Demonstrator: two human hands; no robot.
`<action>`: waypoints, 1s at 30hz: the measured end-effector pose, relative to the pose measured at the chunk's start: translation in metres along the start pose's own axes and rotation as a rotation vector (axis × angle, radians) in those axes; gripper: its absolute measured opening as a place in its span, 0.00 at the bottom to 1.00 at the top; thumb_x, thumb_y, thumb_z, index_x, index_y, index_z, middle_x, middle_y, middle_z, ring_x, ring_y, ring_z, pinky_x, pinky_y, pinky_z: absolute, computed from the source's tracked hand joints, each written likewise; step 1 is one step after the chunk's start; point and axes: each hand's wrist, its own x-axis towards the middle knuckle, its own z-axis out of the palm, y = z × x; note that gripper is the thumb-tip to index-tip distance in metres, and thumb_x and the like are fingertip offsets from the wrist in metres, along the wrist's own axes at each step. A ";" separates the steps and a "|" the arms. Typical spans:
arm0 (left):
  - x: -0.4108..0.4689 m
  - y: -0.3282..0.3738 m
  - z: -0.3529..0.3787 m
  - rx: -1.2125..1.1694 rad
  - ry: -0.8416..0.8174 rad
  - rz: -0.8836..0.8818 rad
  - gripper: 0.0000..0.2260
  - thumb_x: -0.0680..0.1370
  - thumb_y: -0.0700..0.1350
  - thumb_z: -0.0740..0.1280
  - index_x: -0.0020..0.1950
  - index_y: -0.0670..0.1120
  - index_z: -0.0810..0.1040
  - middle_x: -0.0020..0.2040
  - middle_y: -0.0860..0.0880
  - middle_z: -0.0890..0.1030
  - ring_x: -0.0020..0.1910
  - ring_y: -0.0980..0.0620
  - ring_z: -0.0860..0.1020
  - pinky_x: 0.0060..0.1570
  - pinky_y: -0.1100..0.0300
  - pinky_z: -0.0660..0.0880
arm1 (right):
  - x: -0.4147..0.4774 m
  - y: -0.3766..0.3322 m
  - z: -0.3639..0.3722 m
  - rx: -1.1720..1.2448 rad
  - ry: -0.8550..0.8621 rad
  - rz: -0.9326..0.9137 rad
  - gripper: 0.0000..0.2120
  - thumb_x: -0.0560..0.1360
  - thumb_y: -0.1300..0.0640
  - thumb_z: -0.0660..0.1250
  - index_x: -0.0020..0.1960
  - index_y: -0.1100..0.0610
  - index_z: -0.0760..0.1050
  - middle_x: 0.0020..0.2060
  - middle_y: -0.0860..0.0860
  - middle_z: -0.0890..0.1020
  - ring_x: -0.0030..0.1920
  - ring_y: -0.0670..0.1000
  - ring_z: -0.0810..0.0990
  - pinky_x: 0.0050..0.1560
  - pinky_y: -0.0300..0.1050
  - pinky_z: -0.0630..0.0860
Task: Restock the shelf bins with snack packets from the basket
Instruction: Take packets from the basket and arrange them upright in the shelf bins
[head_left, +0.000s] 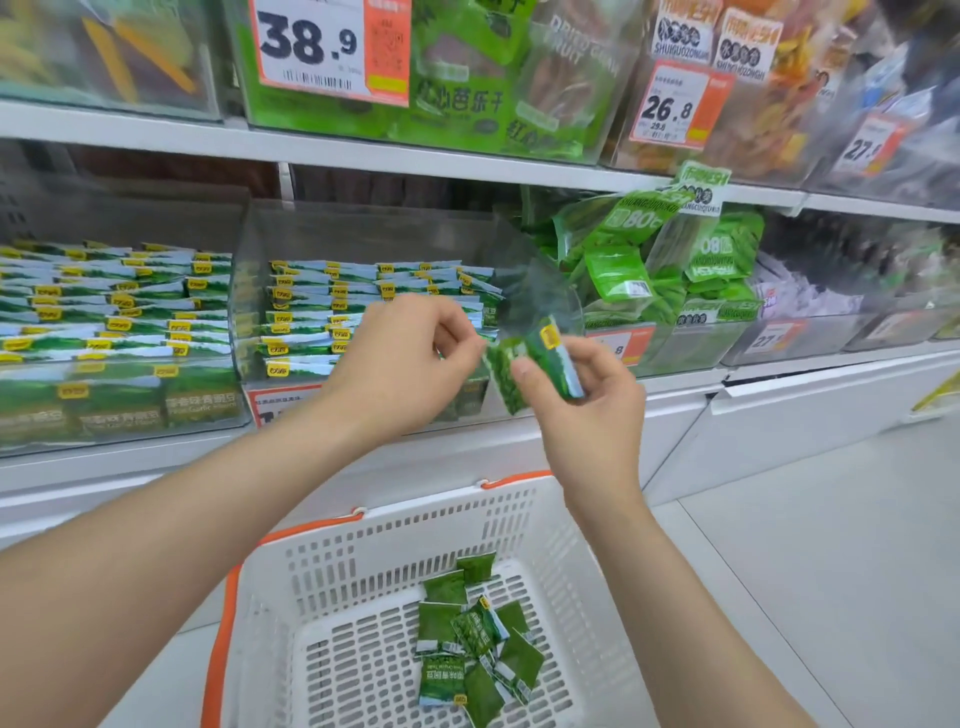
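Right hand (566, 395) grips a small bunch of green snack packets (540, 364), thumb across the front, fingers curled behind. Left hand (410, 358) is up beside it, thumb and forefinger curled at the bunch's left corner. There is motion blur there, so I cannot tell whether they pinch a packet or only touch it.

The bunch is in the air in front of the lower right part of the clear middle bin (363, 228), outside it, near the shelf edge. That bin holds flat stacks of the same packets (332, 322). The left bin (119, 312) beside it is packed with them too. To the right, another bin holds larger green bags (649, 260), jumbled.

The basket (395, 525) sits below my wrists, white slotted plastic with orange handles. More loose packets (467, 639) lie in a small heap on its bottom, toward the right side, some overlapping.

On the upper shelf, a price tag (311, 47) reads 38.9.
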 end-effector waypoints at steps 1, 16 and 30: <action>0.005 -0.003 -0.002 0.087 0.027 0.036 0.06 0.80 0.50 0.68 0.44 0.52 0.82 0.38 0.57 0.83 0.40 0.57 0.81 0.45 0.56 0.78 | 0.011 -0.004 0.003 -0.073 0.041 -0.080 0.11 0.73 0.64 0.78 0.53 0.59 0.80 0.42 0.48 0.87 0.43 0.45 0.86 0.44 0.40 0.80; 0.039 -0.038 0.004 0.553 -0.482 -0.086 0.19 0.84 0.54 0.48 0.56 0.47 0.76 0.78 0.42 0.66 0.78 0.45 0.63 0.72 0.33 0.58 | 0.169 0.023 0.093 -1.554 -0.369 -0.287 0.17 0.74 0.72 0.68 0.61 0.63 0.73 0.56 0.62 0.77 0.56 0.66 0.79 0.46 0.56 0.74; 0.039 -0.039 0.005 0.530 -0.440 -0.070 0.19 0.84 0.53 0.49 0.43 0.47 0.73 0.49 0.45 0.74 0.54 0.42 0.72 0.65 0.36 0.64 | 0.209 0.054 0.106 -1.581 -0.643 -0.311 0.19 0.72 0.71 0.73 0.60 0.60 0.76 0.55 0.60 0.74 0.47 0.61 0.74 0.51 0.53 0.79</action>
